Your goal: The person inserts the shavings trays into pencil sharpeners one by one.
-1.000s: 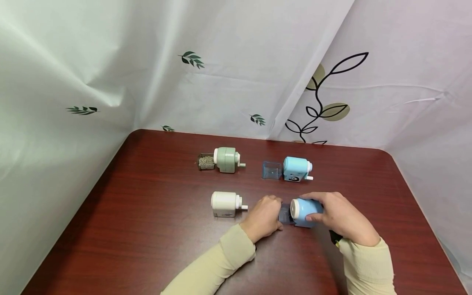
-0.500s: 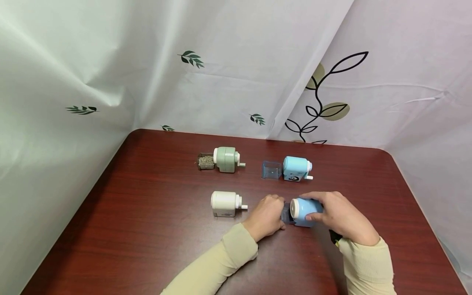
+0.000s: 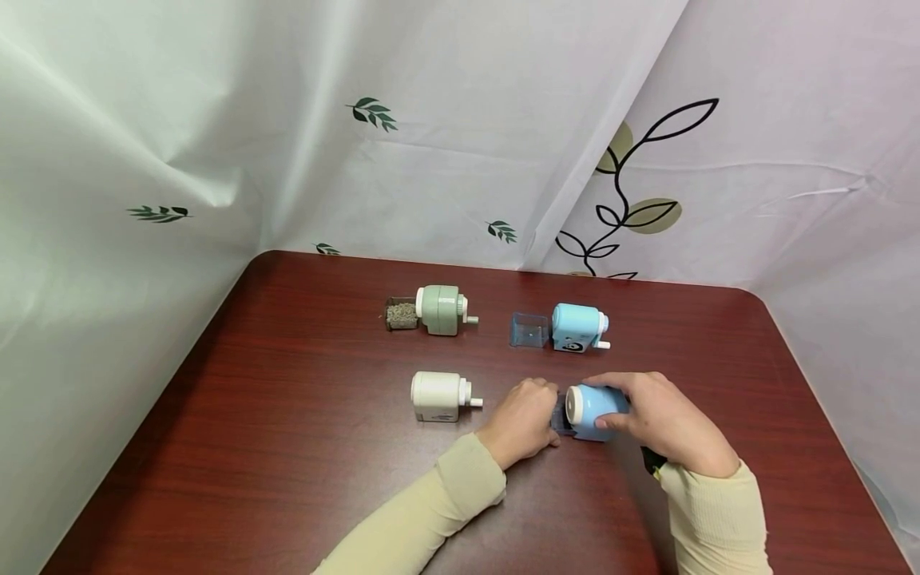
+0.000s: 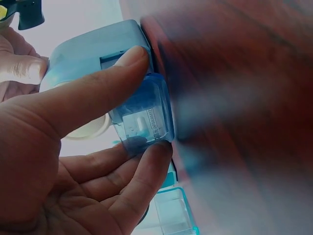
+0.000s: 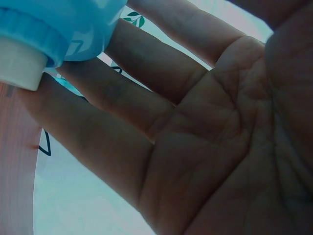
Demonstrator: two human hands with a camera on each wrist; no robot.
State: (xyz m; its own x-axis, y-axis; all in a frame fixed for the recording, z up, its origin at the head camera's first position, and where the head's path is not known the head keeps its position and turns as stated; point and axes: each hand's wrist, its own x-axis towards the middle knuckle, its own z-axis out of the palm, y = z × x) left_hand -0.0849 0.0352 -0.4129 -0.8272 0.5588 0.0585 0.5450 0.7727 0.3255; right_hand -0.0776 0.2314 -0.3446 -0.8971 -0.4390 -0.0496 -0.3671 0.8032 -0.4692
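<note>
A blue hand-crank pencil sharpener with a white round end stands on the table. My right hand holds its body from the right, thumb at the near side and fingers at the far side. At its left, my left hand pinches the clear blue shavings drawer between thumb and fingers. That drawer sits partly in the slot at the sharpener's base, and no shavings show in it. In the right wrist view the blue crank end lies by the fingertips.
Left of my left hand stands a cream sharpener. Behind are a green sharpener with its drawer full of shavings, and a light-blue panda sharpener beside a clear drawer. A white patterned curtain hangs behind the table.
My left hand has moved slightly right, pushing the drawer further into the blue sharpener. The right hand keeps its hold in the same place.
</note>
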